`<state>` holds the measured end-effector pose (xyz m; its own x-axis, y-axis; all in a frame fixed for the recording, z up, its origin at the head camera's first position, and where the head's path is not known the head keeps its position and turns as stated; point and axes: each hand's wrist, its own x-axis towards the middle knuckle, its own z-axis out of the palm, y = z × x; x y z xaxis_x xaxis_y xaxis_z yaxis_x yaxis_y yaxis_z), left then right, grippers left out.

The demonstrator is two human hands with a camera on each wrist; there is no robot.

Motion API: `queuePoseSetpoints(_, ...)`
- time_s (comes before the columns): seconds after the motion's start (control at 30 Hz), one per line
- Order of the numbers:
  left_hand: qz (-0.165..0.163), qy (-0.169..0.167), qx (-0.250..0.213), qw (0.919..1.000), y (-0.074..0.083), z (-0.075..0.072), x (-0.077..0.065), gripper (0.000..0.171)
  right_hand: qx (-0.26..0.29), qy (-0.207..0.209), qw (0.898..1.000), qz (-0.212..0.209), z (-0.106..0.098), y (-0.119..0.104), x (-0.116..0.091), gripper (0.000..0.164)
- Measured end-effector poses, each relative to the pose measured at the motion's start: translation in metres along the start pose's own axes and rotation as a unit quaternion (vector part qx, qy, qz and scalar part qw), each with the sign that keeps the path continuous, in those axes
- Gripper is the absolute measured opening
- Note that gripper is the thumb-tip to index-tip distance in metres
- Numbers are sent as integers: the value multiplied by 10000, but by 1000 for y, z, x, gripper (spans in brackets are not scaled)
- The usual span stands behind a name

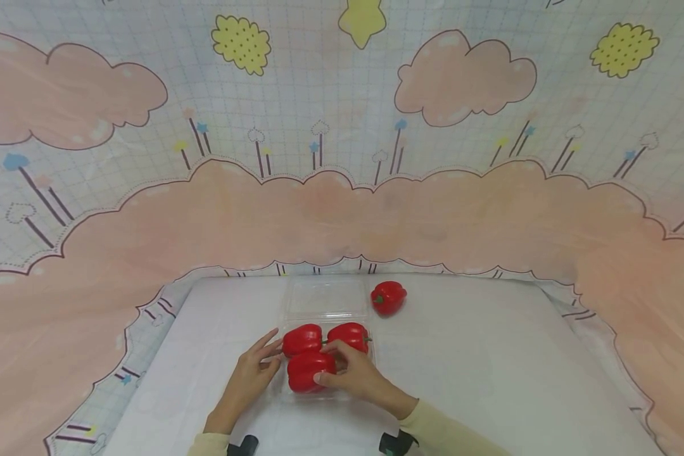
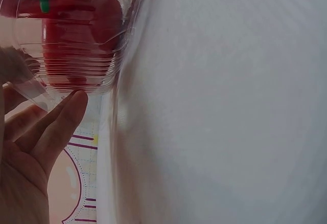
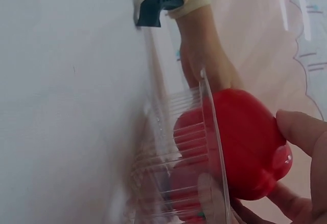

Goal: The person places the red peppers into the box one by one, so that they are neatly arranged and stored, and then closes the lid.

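Note:
A clear plastic clamshell box (image 2: 82, 70) lies on the white table with its lid (image 1: 326, 297) folded back. Inside, two red bell peppers sit side by side at the back, one on the left (image 1: 303, 341) and one on the right (image 1: 348, 335). My right hand (image 1: 358, 375) grips a third red bell pepper (image 3: 242, 142) at the front of the box, thumb on one side and fingers on the other. At the left wall of the box, the fingers of my left hand (image 1: 253, 375) rest straight against the plastic, thumb apart from them.
Another red bell pepper (image 1: 388, 298) with a green stem lies on the table, just right of the lid. The white table (image 1: 479, 354) reaches back to a patterned cloth backdrop (image 1: 376, 218). Dark wrist camera mounts (image 1: 398, 443) show near the front edge.

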<state>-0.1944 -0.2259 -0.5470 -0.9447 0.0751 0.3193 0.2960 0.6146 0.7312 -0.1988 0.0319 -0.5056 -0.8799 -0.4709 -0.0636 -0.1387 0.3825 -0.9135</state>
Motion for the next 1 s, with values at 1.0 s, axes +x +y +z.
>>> queuePoseSetpoints(1.0, 190, 164, 240, 9994, 0, 1, -1, 43, -702, -491, 9963, -35, 4, 0, 10, 51)
